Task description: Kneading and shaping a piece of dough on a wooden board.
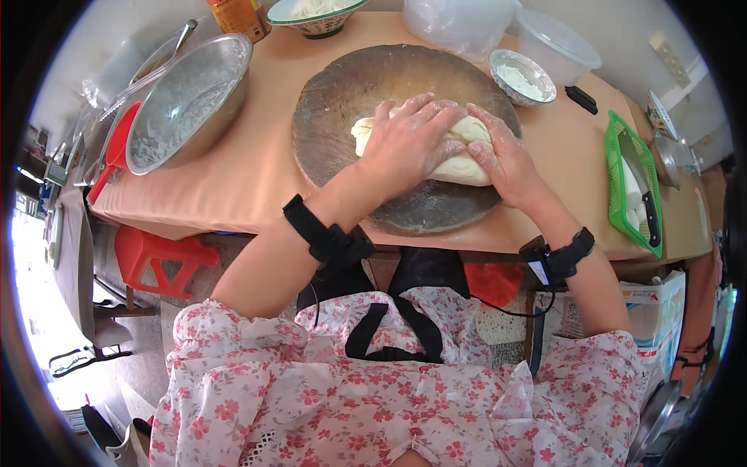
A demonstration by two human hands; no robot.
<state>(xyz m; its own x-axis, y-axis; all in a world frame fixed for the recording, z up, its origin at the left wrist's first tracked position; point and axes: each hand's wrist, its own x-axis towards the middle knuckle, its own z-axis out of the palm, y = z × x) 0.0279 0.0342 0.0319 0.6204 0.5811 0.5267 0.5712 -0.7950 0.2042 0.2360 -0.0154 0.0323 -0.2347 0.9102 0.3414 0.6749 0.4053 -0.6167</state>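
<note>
A pale lump of dough [461,168] lies on a round, worn wooden board [334,97]. My left hand [408,140] is laid over its left and middle part, fingers curved across the far side and thumb pointing right. Against the right end, my right hand [504,156] grips the dough with its fingers over the top and its thumb near the left thumb. White flour dusts both hands. A bit of dough sticks out to the left of my left hand. The underside of the dough is hidden.
A floury metal basin [187,105] and a red scoop-like tool [120,144] are at the left. Behind the board stand a patterned bowl [315,19] and a small bowl of white powder [523,78]. At the right, a green basket [615,187] holds a black-handled knife [652,218].
</note>
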